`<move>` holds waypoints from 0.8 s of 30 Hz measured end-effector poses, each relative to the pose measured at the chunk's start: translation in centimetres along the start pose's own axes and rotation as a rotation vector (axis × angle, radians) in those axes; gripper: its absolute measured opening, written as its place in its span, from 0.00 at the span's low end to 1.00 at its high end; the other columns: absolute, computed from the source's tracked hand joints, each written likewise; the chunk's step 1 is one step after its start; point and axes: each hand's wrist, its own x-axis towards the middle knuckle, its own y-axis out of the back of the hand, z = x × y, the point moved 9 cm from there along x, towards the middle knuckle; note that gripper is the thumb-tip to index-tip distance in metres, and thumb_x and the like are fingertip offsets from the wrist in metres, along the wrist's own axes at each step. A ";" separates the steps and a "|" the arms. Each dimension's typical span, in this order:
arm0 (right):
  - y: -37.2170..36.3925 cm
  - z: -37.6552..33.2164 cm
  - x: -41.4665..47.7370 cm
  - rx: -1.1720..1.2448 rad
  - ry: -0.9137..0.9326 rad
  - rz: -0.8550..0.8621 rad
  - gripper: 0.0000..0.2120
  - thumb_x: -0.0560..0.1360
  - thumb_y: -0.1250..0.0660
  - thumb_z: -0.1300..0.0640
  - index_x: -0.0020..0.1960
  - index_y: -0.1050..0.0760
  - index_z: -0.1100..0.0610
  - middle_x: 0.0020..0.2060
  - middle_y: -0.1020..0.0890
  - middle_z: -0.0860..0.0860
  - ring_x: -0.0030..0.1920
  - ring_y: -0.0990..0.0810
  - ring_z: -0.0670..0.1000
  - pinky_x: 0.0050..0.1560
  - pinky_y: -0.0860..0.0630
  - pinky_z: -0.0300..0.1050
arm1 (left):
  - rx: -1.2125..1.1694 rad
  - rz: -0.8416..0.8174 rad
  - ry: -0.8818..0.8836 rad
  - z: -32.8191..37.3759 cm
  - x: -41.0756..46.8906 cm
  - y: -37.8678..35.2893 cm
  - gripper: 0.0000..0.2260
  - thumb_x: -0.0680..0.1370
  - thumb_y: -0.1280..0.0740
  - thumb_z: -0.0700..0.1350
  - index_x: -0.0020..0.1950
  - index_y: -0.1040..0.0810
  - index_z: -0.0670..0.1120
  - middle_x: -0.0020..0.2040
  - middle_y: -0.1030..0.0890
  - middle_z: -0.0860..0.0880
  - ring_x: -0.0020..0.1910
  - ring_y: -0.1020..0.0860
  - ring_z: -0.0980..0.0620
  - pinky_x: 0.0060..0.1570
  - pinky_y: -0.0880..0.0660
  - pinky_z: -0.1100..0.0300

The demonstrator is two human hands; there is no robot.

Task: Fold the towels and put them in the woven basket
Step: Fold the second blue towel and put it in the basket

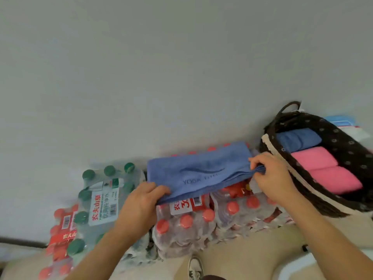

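Lying folded on shrink-wrapped packs of red-capped water bottles [187, 223] just left of the dark woven basket [341, 142], the blue microfibre towel [197, 168] is pinched at its basket-side end by the right hand [272, 176] and at its other end by the left hand [139, 205].

Folded blue towel [198, 170] flat on bottle packs, beside dark woven basket [327, 158]

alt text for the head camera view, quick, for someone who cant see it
A left hand and a right hand each pinch one end of a folded blue yoga towel lying across shrink-wrapped water bottle packs. To the right, a woven basket holds one blue folded towel and two pink towels.
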 end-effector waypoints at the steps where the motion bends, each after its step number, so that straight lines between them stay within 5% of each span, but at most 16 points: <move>1: -1.1 1.4 -1.4 -0.050 -0.001 -0.039 0.23 0.62 0.37 0.78 0.35 0.31 0.48 0.40 0.23 0.52 0.48 0.20 0.57 0.48 0.24 0.52 | 0.027 -0.075 -0.030 0.2 -0.9 -1.9 0.15 0.66 0.43 0.46 0.51 0.27 0.53 0.38 0.22 0.50 0.36 0.23 0.45 0.31 0.26 0.57; 3: -2.3 2.8 -3.4 -0.148 -0.011 -0.084 0.21 0.61 0.36 0.78 0.36 0.31 0.51 0.40 0.24 0.52 0.47 0.20 0.61 0.44 0.23 0.56 | 0.080 -0.208 -0.038 0.1 -2.1 -4.3 0.21 0.65 0.38 0.44 0.58 0.29 0.55 0.41 0.21 0.49 0.38 0.21 0.44 0.32 0.23 0.56; 9: -2.9 2.2 -5.1 -0.398 0.062 -0.151 0.14 0.59 0.25 0.71 0.36 0.27 0.58 0.39 0.22 0.54 0.34 0.25 0.56 0.33 0.32 0.44 | 0.307 -0.316 -0.151 1.6 -3.0 -5.2 0.39 0.60 0.24 0.38 0.69 0.30 0.57 0.34 0.30 0.53 0.29 0.30 0.54 0.25 0.34 0.62; 14: -1.9 2.0 -4.6 -0.638 -0.004 -0.149 0.11 0.62 0.30 0.67 0.37 0.26 0.53 0.37 0.24 0.48 0.43 0.22 0.54 0.46 0.32 0.51 | 0.446 -0.406 -0.210 1.7 -3.7 -6.4 0.46 0.57 0.21 0.42 0.71 0.35 0.60 0.33 0.30 0.52 0.28 0.31 0.53 0.23 0.38 0.60; 17: -3.4 -2.1 -4.5 -0.560 0.176 -0.105 0.13 0.69 0.33 0.60 0.53 0.22 0.55 0.53 0.20 0.51 0.57 0.22 0.55 0.54 0.25 0.54 | 0.401 -0.499 -0.183 2.2 -3.5 -6.0 0.40 0.65 0.29 0.43 0.73 0.40 0.63 0.41 0.27 0.52 0.37 0.25 0.51 0.29 0.38 0.61; 20: -9.1 -4.4 -6.7 -0.599 0.343 -0.270 0.25 0.76 0.43 0.44 0.71 0.32 0.52 0.71 0.30 0.52 0.71 0.32 0.53 0.64 0.30 0.55 | 0.333 -0.356 -0.187 3.8 -2.0 -4.6 0.26 0.68 0.37 0.45 0.66 0.29 0.60 0.45 0.24 0.53 0.41 0.24 0.51 0.29 0.34 0.63; 22: -11.8 -3.8 -8.5 -0.652 0.370 -0.370 0.30 0.76 0.47 0.38 0.74 0.38 0.50 0.73 0.34 0.50 0.73 0.36 0.52 0.68 0.33 0.56 | 0.314 -0.295 -0.184 4.0 -1.8 -5.1 0.22 0.74 0.41 0.53 0.68 0.30 0.56 0.59 0.23 0.50 0.54 0.23 0.47 0.42 0.22 0.55; 24: -12.6 -2.5 -9.5 -0.688 0.385 -0.397 0.31 0.77 0.49 0.37 0.75 0.39 0.51 0.74 0.36 0.50 0.74 0.39 0.51 0.70 0.38 0.57 | 0.356 -0.328 -0.200 3.8 -2.9 -7.0 0.25 0.77 0.44 0.60 0.74 0.37 0.56 0.72 0.31 0.47 0.69 0.30 0.44 0.60 0.26 0.48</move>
